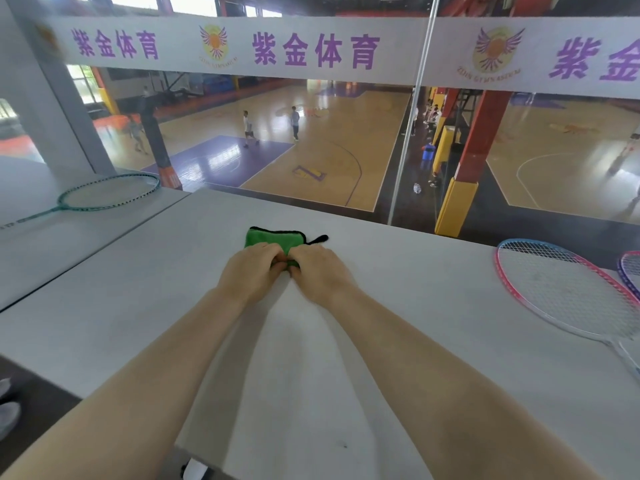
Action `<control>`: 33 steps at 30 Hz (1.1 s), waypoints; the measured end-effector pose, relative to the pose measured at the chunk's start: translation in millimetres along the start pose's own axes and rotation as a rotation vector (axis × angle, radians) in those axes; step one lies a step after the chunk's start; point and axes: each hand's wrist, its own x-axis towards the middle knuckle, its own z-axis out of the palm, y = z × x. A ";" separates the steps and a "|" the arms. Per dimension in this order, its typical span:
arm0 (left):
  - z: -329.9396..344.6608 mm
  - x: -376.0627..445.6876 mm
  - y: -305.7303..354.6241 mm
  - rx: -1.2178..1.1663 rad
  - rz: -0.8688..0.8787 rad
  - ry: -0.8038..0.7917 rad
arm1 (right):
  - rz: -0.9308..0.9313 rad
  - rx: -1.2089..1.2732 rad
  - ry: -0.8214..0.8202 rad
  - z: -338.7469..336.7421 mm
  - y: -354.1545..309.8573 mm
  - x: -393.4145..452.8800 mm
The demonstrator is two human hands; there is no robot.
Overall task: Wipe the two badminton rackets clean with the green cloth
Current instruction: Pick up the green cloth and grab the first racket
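A folded green cloth with black trim lies on the white table, near its far edge. My left hand and my right hand meet at the cloth's near edge, and the fingers of both pinch it. A pink and blue racket lies flat at the right side of the table. Only a sliver of a purple and pink racket shows at the right edge of the view. On the adjoining table to the left lies a teal racket.
A glass pane with a white banner stands just beyond the table's far edge, and a basketball court with people lies below it. At the lower left, the floor and a grey shoe are visible.
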 end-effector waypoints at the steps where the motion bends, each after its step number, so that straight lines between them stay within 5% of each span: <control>1: -0.8 -2.9 3.1 -0.013 -0.002 -0.006 | -0.014 -0.031 -0.005 -2.7 -0.3 -2.1; 11: -0.3 -40.2 41.9 0.068 0.122 -0.134 | -0.095 -0.149 -0.023 -41.7 22.8 -67.2; 27: 34.3 -101.9 229.1 0.010 0.310 -0.163 | 0.157 0.001 -0.023 -131.1 88.0 -244.7; 33: 32.7 -121.9 283.1 -0.340 0.296 -0.203 | 0.313 0.070 -0.009 -166.1 98.3 -300.4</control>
